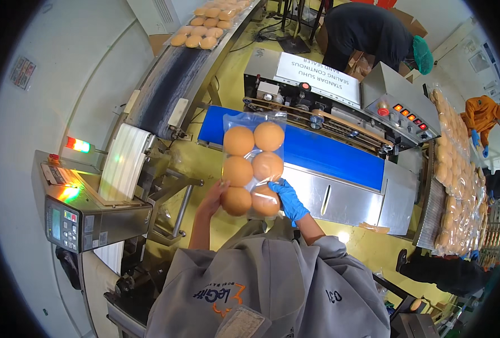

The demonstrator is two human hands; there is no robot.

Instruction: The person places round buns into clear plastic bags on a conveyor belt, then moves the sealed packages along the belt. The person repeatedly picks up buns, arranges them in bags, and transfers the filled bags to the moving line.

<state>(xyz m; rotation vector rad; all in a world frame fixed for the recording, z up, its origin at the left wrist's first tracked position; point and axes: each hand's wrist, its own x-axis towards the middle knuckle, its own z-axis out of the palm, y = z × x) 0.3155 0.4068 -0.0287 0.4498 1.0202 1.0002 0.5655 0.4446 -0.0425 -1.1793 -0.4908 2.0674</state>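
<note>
Between my two hands hangs a clear plastic bag of several round brown buns (238,171), laid out in two columns. My bare left hand (214,197) grips the bag's left edge low down. On the right edge, my right hand (289,202) in a blue glove pinches the plastic, its thumb and fingers beside the lower buns. The upper part of the bag overlaps the blue conveyor belt (334,156) of a band sealer (313,101) in the view. Whether the bag touches that belt I cannot tell.
At left stand a dark conveyor (161,88) carrying bagged buns (201,31) and a machine with a control panel (64,228). More bagged buns (457,177) cover a rack at right. One person (368,36) bends behind the sealer; others (486,114) work at right.
</note>
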